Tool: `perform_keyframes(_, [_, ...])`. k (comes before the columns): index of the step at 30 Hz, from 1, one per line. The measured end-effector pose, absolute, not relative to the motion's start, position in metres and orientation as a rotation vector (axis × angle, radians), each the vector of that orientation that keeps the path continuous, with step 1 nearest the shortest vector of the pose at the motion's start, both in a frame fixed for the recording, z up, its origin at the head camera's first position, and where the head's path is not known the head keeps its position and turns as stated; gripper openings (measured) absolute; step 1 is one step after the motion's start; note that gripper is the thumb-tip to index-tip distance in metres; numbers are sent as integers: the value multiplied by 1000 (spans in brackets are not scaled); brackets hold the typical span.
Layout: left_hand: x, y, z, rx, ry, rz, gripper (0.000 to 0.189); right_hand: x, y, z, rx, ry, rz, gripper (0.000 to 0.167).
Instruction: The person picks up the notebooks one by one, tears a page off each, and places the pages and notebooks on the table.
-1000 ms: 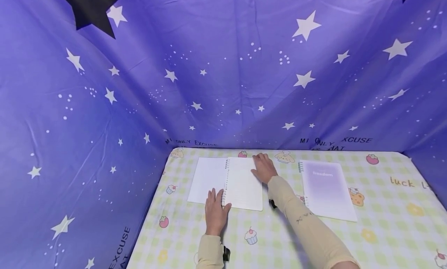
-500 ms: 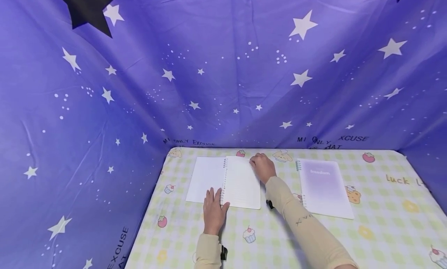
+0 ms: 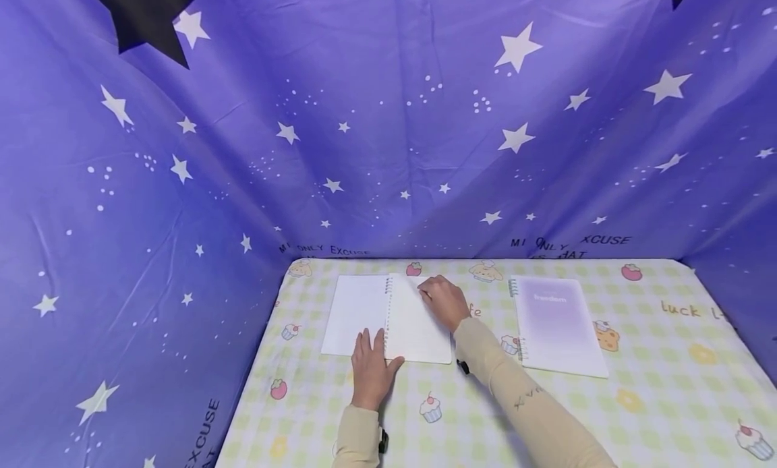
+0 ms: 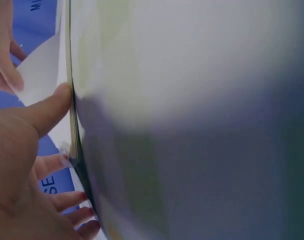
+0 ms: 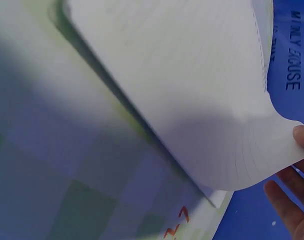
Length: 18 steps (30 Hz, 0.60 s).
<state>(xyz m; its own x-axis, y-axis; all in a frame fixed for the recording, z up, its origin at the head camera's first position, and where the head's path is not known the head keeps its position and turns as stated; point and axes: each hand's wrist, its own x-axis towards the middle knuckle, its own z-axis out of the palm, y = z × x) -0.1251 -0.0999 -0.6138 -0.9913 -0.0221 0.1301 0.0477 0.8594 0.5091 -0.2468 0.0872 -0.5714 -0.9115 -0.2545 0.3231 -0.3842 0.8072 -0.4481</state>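
Observation:
A white spiral notebook (image 3: pixel 419 330) lies spread on the table, its coil running down the middle. My right hand (image 3: pixel 446 303) pinches the far right corner of a page (image 5: pixel 252 150) between thumb and fingers. In the right wrist view that page bends up from the stack in a curve. My left hand (image 3: pixel 369 373) rests at the near edge by the coil, fingers spread. Its thumb (image 4: pixel 54 107) touches the edge of the page block in the left wrist view, and the fingers extend past the coil's end.
To the right lies a second spiral notebook (image 3: pixel 557 333), closed, with a purple cover reading "freedom". A green-and-white checked cloth (image 3: pixel 473 421) covers the table. Purple star-printed curtains (image 3: pixel 388 117) stand behind and at both sides.
My right hand has moved left and slightly nearer from the notebook's far right corner, drawing the page corner up with it. The left hand stays by the coil.

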Motion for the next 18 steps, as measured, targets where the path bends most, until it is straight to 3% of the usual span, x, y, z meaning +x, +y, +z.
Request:
perform_keyframes(9, [-136,-116,-614,-283,-2976,-724,96,-229,73,-581,651,-2748,681,14])
perform_keyframes(18, [-141,-114,-614,-325,-3017,-652,93,-213,65,-581,739,-2775,598,15])
